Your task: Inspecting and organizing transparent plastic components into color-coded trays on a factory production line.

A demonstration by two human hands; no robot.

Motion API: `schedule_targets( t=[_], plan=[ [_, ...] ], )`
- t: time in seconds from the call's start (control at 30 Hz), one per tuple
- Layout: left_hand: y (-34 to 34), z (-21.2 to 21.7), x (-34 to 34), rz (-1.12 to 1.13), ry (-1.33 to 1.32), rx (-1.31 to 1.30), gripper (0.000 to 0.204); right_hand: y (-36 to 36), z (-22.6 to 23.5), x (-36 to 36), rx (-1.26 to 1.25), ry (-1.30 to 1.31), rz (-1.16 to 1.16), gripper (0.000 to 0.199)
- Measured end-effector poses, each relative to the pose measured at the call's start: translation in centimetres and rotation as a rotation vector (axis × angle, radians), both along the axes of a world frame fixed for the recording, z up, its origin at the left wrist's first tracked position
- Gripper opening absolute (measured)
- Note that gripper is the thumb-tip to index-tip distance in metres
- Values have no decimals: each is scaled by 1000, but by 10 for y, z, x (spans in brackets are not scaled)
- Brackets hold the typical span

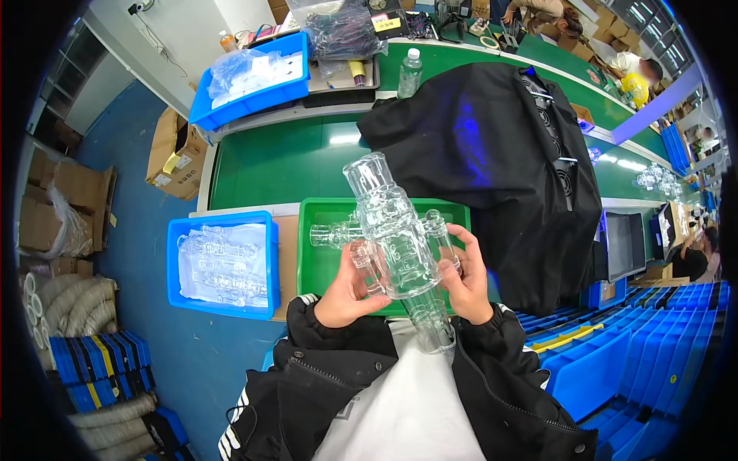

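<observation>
A clear glass vessel [396,250] with a wide neck, a bulging body and side tubes is held up between my two hands, tilted toward me. My left hand [344,293] is closed around the side tube on its left. With thumb and fingers, my right hand [467,278] grips the tube on its right side. Beneath lies a green tray [317,269], partly hidden by the vessel and my hands. Another clear glass piece [329,233] shows inside that tray, behind the vessel.
A blue tray [274,265] at left holds several glass pieces on white sheeting. Black cloth [492,154] drapes over equipment at right. A plastic bottle [410,73] and another blue tray [296,48] stand farther back. Stacked blue bins [592,376] lie right; people work in the far background.
</observation>
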State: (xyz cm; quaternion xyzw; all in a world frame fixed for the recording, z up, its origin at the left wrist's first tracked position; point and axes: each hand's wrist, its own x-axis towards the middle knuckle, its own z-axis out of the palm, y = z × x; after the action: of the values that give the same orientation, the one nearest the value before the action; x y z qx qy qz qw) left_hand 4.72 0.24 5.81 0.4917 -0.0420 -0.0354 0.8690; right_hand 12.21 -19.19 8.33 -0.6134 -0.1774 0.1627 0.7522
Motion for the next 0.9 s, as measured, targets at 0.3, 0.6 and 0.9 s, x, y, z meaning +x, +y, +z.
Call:
schedule_targets(
  t=[0.3,0.6,0.9],
  plan=[
    [-5,2,-2,-6,-4,31,84,-10,5,-4,-13,-18,13,52],
    [5,16,0,-64,-133,188,70,-14,6,11,-237,-301,80,55],
    [-24,22,12,406,89,276,25,15,11,0,-228,-187,-124,53]
  ],
)
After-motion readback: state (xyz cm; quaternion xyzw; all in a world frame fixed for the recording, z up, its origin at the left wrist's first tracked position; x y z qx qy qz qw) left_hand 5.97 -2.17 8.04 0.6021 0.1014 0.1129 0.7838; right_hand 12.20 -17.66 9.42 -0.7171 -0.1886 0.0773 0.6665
